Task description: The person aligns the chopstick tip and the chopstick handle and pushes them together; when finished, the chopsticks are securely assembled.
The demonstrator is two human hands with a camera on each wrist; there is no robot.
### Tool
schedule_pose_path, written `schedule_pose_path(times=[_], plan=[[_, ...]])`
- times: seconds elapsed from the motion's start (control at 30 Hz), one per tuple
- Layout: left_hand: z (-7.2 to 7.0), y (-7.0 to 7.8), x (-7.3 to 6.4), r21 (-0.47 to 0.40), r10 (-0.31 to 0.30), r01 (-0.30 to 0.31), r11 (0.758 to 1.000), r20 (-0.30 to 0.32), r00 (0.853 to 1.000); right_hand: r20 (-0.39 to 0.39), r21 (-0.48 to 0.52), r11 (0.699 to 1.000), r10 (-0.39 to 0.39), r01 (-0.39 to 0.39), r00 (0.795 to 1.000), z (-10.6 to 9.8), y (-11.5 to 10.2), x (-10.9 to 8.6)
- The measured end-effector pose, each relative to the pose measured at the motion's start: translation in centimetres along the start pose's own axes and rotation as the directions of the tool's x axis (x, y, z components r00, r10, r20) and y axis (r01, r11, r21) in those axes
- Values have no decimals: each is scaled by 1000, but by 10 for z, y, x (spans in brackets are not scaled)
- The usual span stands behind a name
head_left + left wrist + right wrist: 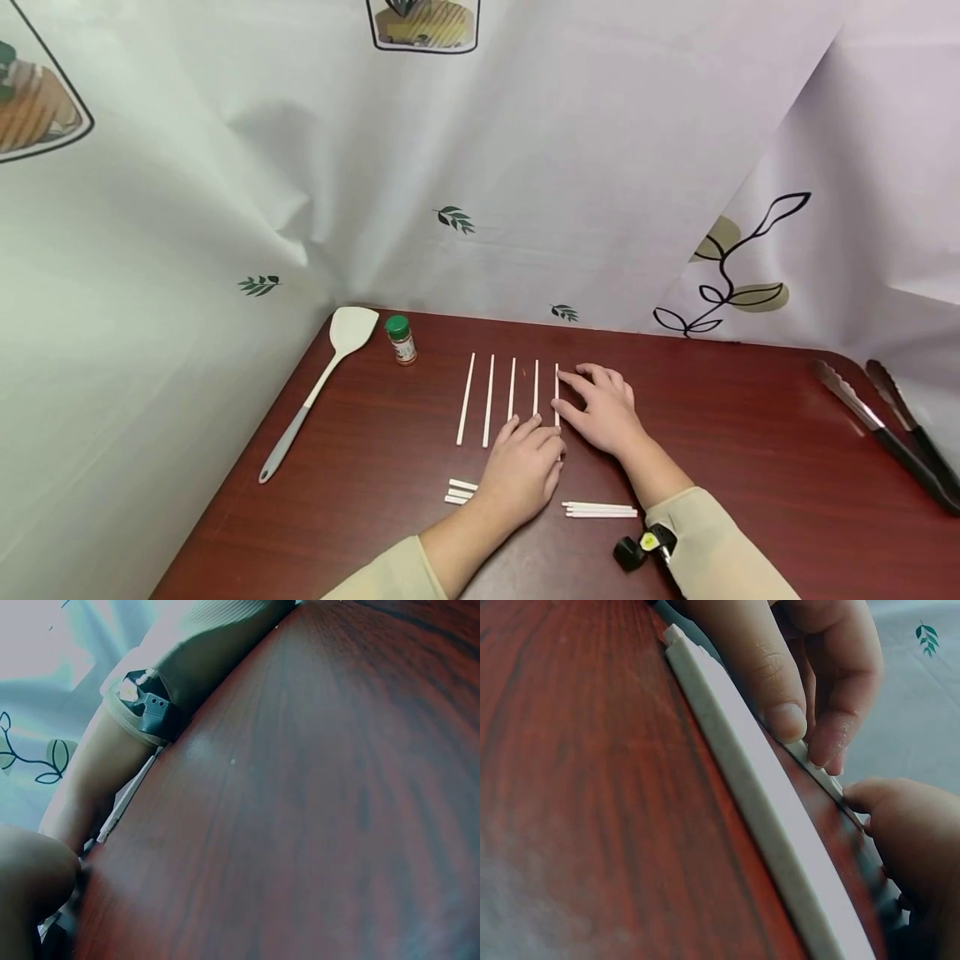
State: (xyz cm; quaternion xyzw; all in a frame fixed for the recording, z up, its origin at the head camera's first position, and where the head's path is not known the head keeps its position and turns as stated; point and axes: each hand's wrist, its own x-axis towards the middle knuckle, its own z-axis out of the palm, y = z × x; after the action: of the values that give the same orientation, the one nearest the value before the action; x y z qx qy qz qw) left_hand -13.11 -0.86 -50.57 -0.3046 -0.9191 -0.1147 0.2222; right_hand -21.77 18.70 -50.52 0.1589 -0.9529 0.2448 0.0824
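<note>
Several thin white sticks stand in a row, lengthwise to me, on the dark red table in the head view. My right hand is at the rightmost stick, its thumb and index fingertips on the stick's upper part. My left hand has its fingertips at the lower end of that stick, and it covers the lower ends of the neighbouring sticks. In the right wrist view the right thumb and fingers pinch the stick, with the left hand at its other end. The left wrist view shows only part of the left hand.
Small bundles of white sticks lie nearer me, one at right, another at left partly behind the left hand. A spatula and green-capped spice jar are at left. Tongs lie far right. Patterned cloth hangs behind.
</note>
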Motion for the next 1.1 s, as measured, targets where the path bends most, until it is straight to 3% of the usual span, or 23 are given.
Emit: schedule_pose_path(times=[0.33,0.57,0.8,1.1], plan=[[-1,0,0,9,10,-10,1000,-4,1000,-26,8,1000,0,0,1000,0,-1,-1],[-1,-1,0,-35,69,-73,997,-98,993,-103,147,989,-5,20,995,-2,1,-1],[-5,-1,-4,-65,72,-78,995,-78,994,-183,305,951,4,53,983,-3,6,-10],[-7,-2,-7,-82,104,-116,990,-135,985,-173,349,935,-6,67,985,-10,4,-26]])
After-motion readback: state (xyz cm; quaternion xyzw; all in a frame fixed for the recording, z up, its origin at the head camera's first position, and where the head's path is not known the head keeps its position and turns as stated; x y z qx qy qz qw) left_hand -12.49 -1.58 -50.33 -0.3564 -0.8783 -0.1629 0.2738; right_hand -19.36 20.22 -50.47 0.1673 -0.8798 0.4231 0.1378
